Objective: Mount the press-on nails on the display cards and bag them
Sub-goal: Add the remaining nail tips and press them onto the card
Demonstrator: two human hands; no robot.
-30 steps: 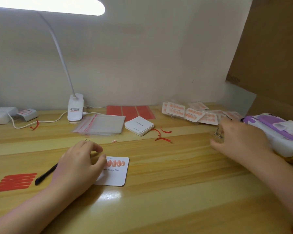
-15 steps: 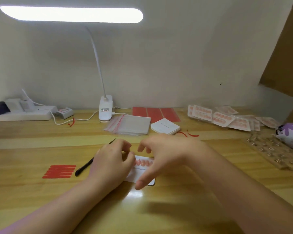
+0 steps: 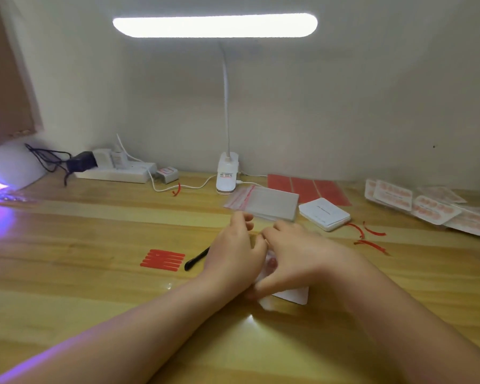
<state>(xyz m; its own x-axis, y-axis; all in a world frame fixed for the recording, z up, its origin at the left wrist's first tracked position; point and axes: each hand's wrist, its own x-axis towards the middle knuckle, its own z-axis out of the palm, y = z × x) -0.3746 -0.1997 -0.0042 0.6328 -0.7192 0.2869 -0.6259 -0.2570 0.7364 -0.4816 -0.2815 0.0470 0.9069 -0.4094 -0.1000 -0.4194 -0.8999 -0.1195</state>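
Observation:
A white display card [image 3: 294, 296] lies on the wooden desk [image 3: 94, 245], mostly hidden under both hands. One pink press-on nail [image 3: 272, 262] on it shows between them. My left hand [image 3: 233, 253] sits at the card's left edge with curled fingers. My right hand [image 3: 291, 259] covers the card, fingers curled and thumb at its near edge. The fingertips of both hands meet above the card's far edge; whether a loose nail is pinched there is hidden. Behind the hands lies a stack of clear zip bags [image 3: 263, 205].
A black stick tool [image 3: 196, 259] and red adhesive strips [image 3: 162, 259] lie left of the hands. Blank cards [image 3: 324, 214], a red adhesive sheet [image 3: 308, 187] and bagged nail cards [image 3: 427, 209] sit right. A clip lamp [image 3: 227, 173] and power strip [image 3: 114, 173] stand at the back.
My right hand came back from the far right of the desk and closed over the card beside my left hand. The view swung left.

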